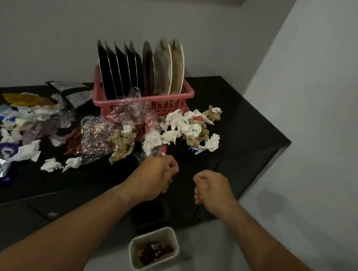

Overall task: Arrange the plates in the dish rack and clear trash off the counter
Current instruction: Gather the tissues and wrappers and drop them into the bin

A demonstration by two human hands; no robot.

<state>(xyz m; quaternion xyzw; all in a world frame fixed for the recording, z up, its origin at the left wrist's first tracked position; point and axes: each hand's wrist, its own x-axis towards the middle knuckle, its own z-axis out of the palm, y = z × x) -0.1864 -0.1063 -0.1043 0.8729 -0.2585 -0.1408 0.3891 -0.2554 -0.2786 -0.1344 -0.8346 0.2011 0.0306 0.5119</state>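
Note:
A pink dish rack (176,109) stands at the back of the black counter (243,126), filled with several upright plates (136,70), dark steel ones on the left and pale ones on the right. Crumpled white tissues (182,127), brown paper wads (123,142) and clear plastic wrap (133,109) lie heaped in front of the rack. My left hand (153,175) is at the counter's front edge and pinches a piece of clear plastic wrap (155,150). My right hand (212,188) hovers beside it, fingers curled and holding nothing I can see.
More wrappers, foil and tissues (28,122) cover the counter's left side, with a dark packet (73,93) behind them. A white trash bin (153,248) holding some red scraps stands on the floor below my hands. White walls close in behind and to the right.

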